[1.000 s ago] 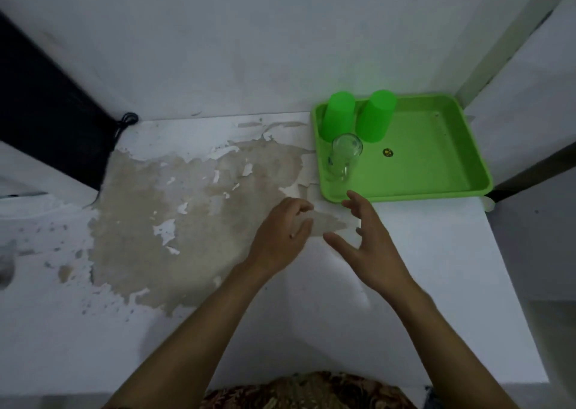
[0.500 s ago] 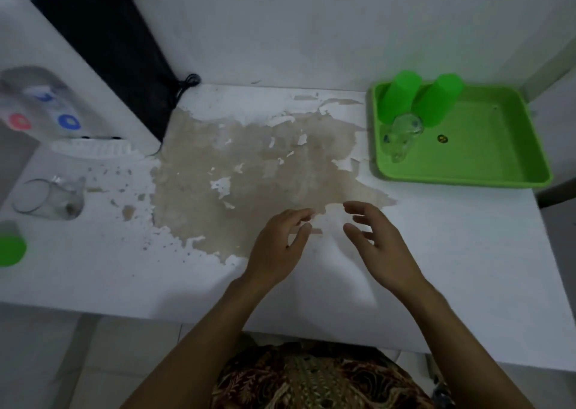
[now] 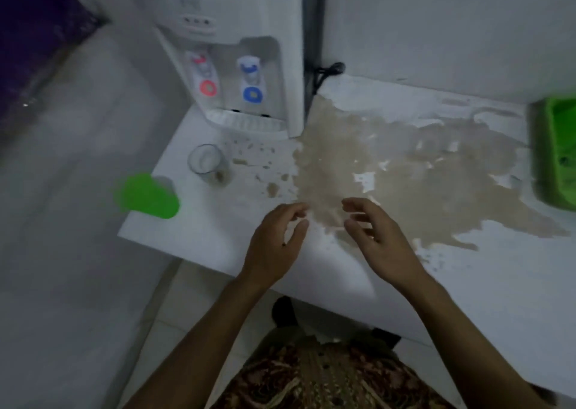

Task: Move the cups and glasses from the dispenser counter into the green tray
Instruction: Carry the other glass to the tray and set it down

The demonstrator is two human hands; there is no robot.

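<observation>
A clear glass (image 3: pixel 208 163) stands upright on the white counter (image 3: pixel 467 277), just in front of the water dispenser (image 3: pixel 240 65). Left of it, near the counter's left corner, sits a green cup (image 3: pixel 146 195). Only the left rim of the green tray (image 3: pixel 554 156) shows at the right edge; its contents are out of view. My left hand (image 3: pixel 276 243) and my right hand (image 3: pixel 378 240) hover side by side over the middle of the counter, fingers apart and slightly curled, holding nothing. The glass lies up and left of my left hand.
A large brownish patch of peeled paint (image 3: pixel 389 171) covers the counter between dispenser and tray. A black cable (image 3: pixel 327 72) hangs at the wall beside the dispenser. The counter's left edge drops to tiled floor (image 3: pixel 62 221).
The view has swung left: the tray slid to the right edge and the dispenser, glass and green cup came into view. Both hands stayed empty and shifted left over the counter.
</observation>
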